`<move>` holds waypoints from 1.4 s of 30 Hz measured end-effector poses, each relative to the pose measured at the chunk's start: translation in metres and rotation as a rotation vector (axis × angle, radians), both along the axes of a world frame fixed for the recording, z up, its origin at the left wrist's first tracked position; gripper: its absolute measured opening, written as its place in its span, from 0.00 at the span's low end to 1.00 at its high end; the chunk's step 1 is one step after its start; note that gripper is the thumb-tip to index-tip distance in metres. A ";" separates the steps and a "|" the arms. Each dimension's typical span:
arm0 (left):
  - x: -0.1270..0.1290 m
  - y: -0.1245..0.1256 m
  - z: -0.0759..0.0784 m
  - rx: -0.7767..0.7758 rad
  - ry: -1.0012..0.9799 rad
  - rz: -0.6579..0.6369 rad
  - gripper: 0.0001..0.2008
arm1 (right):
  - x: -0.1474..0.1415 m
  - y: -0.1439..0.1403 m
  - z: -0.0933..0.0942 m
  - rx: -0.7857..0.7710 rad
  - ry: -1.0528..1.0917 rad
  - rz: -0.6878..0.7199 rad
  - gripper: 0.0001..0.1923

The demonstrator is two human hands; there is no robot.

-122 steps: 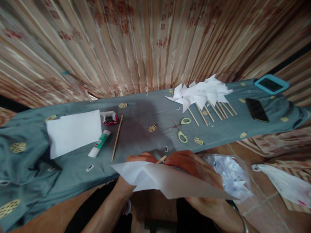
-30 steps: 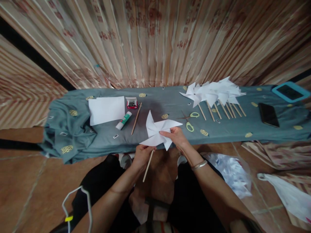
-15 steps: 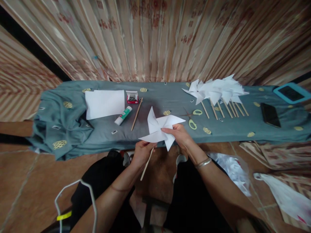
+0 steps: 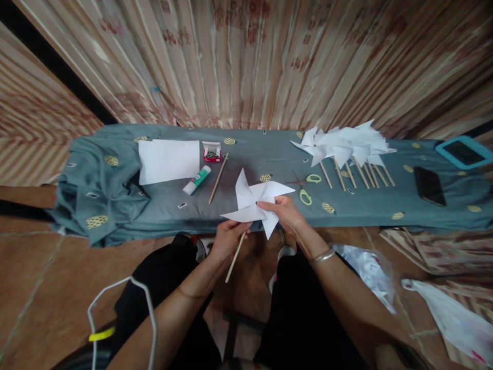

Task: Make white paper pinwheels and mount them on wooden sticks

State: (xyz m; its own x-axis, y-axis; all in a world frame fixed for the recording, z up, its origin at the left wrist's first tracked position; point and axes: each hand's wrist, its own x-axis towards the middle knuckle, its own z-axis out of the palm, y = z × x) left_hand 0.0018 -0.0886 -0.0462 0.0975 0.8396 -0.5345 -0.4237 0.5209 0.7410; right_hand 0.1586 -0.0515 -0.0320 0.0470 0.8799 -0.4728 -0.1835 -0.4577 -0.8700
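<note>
A white paper pinwheel [image 4: 246,198] is held over the table's front edge, its blades facing up. My right hand [image 4: 287,210] grips it from the right, thumb pressed by the dark pin at its centre. Below the blades, my left hand [image 4: 231,237] is closed around a thin wooden stick [image 4: 234,263], whose lower end points down toward my lap. The stick's upper end is hidden behind the paper. Just right of the pinwheel lie scissors [image 4: 305,196] with pale green handles. To the left rest another wooden stick [image 4: 218,180] and a glue stick [image 4: 197,180].
White paper sheets [image 4: 169,162] and a small red box of pins [image 4: 211,152] lie at the left. Several finished pinwheels [image 4: 346,144] overlap at the right, beside a black phone [image 4: 429,186] and a blue-framed tablet [image 4: 464,152]. Plastic bags [image 4: 367,270] sit on the floor.
My left hand has shifted slightly up and right along with the stick. The right thumb stays at the pinwheel's centre, where a dark pin now shows. The camera view has moved a little.
</note>
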 end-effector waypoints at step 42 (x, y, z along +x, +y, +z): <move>0.007 -0.007 -0.018 -0.044 -0.029 0.042 0.18 | 0.005 0.012 -0.010 0.134 -0.544 0.176 0.07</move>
State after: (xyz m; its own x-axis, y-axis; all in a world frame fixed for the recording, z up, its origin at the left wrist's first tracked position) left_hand 0.0092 -0.0951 -0.0643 0.0787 0.8191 -0.5682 -0.4665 0.5339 0.7052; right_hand 0.1631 -0.0393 -0.0421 0.0995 0.9470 -0.3054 0.3746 -0.3200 -0.8702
